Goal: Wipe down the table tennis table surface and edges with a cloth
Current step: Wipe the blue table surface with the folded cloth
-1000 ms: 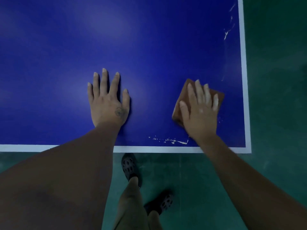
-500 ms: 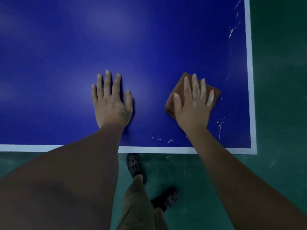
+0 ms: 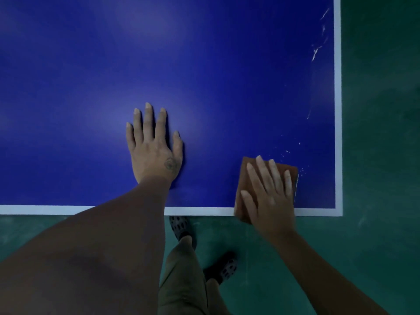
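Note:
The blue table tennis table fills the upper view, with a white line along its near edge and right edge. My left hand lies flat on the blue surface, fingers spread, holding nothing. My right hand presses flat on a folded brown cloth at the near edge, close to the right corner. The cloth overhangs the white edge line a little. White specks and streaks mark the surface near the right edge and beside the cloth.
Dark green floor lies to the right of the table and below its near edge. My legs and two dark perforated shoes stand on the floor close to the table.
My right hand has slid the cloth toward me and to the right, from the open surface down onto the near edge. The white marks by the near edge are gone. My left hand stays put.

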The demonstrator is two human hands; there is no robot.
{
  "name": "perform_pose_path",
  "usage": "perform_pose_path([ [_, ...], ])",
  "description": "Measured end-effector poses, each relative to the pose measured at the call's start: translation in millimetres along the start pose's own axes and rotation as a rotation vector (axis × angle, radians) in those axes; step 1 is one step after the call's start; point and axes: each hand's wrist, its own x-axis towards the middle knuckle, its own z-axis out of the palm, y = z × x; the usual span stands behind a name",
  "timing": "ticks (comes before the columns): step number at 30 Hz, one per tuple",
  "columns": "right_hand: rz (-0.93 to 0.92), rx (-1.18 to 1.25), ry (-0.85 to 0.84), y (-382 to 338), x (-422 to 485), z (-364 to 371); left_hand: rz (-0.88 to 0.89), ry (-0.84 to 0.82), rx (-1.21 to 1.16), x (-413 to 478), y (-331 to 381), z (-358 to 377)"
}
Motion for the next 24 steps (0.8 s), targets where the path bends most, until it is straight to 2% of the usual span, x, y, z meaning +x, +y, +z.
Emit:
perform_pose_path([
  [4, 0.105, 0.02, 0.014, -57, 54, -2, 0.001, -0.011, 0.004, -1, 0, 1],
  [7, 0.02, 0.079, 0.019, -95, 56, 4, 0.019, 0.004, -0.002, 0, -3, 3],
  [10, -0.102, 0.117, 0.005, -78, 33, 6, 0.015, 0.004, -0.006, 0, -4, 3],
  [12, -0.092, 0.098, 0.007, -39, 24, 3, 0.011, 0.003, -0.008, 0, -3, 3],
  [18, 0.298, 0.024, 0.007, 87, 1, -21, 0.01, -0.006, -0.005, 0, -3, 2],
  [21, 0.468, 0.023, 0.008, 84, 5, -24, 0.015, 0.002, -0.007, -1, -3, 3],
  [24, 0.64, 0.029, 0.041, 37, 28, -21, 0.016, -0.004, -0.006, -1, -3, 3],
])
